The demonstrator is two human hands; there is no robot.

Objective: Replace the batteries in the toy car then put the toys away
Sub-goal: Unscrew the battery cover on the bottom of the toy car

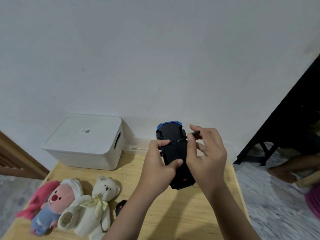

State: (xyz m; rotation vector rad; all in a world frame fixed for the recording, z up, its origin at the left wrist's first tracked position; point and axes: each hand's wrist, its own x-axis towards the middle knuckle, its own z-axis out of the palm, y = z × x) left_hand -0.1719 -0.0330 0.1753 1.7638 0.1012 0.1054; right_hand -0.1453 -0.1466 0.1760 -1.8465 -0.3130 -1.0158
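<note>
The toy car [174, 153] is held belly-up above the bench [173, 213], well to the right of the white box [83, 142], most likely so that the battery cover on its dark underside faces the person. The left hand [159, 163] grips the car from its left side, thumb pressed across the lower body and forefinger laid over the middle, which steadies it against twisting. The right hand [206, 153] pinches a thin black screwdriver [192, 135] between thumb and fingertips, its tip angled down to a small screw near the car's far wheels; the other fingers of that hand are spread loosely. This looks like the screw being worked, though whether it is going in or out cannot be told.

The cover's outline is hard to make out against the black plastic, and no batteries are visible. In front of the box lie a pink plush [48, 205] and a white bear [100, 203], waiting to be packed away. A small black remote [120, 207] beside the bear is partly hidden by the left forearm. The box's lid is on.
</note>
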